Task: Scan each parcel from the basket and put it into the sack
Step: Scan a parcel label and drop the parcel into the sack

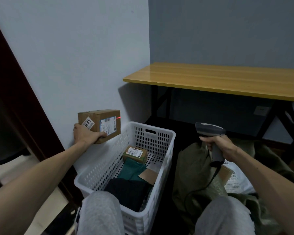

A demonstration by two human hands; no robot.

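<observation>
The parcel [102,124], a brown cardboard box, sits left of centre in the head view. It is lifted clear of the basket [159,133] and close to the pale wall [66,56]. Our left hand [87,135] grasps it by its lower left corner, with the fingers curled under the near edge. Its long side runs left to right and its labelled face is turned toward us.

Our right hand [222,146] is clenched around the grip of the scanner [210,131], right of centre, with the nose aimed left across the basket. The red line [118,117] lands on the box's upper right edge, above and right of the shipping label [108,125]. We judge the beam has to drop and slide left, or the box has to turn, before the code reads.

The sack [190,160], olive cloth, slumps on the floor just right of the basket, beneath the scanner hand. The box will then have to travel rightward over the basket, and the left hand is the only one free to carry it.

In the basket lie a small box [135,154], a green bag [131,170] and a dark bag [127,190]. A white bag [236,180] shows in the sack's mouth. A wooden table [210,78] fills the upper right, and our grey-clad knees are at the bottom edge.
</observation>
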